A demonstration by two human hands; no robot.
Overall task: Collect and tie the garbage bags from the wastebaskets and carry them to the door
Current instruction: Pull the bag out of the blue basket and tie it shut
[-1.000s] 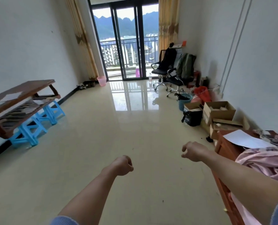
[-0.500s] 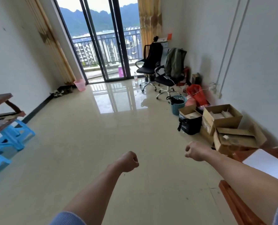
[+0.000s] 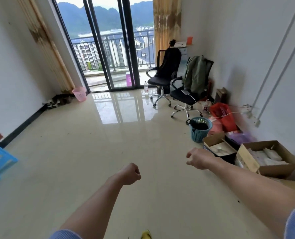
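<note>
**2 empty hands, no bag yet taken**

The left hand point(image 3: 130, 174) is closed into a fist and the right hand point(image 3: 197, 159) is loosely curled; nothing is held in either. A black plastic garbage bag point(image 3: 199, 126) is seen lining the blue lattice plastic wastebasket point(image 3: 200, 133) near the right wall, beside open cardboard boxes point(image 3: 264, 163). A pink lattice wastebasket point(image 3: 80, 94) stands by the glass door; its liner cannot be made out. The bag is judged thin, soft, light and easily torn, so it is best gathered at the rim, where an edge droops over the basket.
</note>
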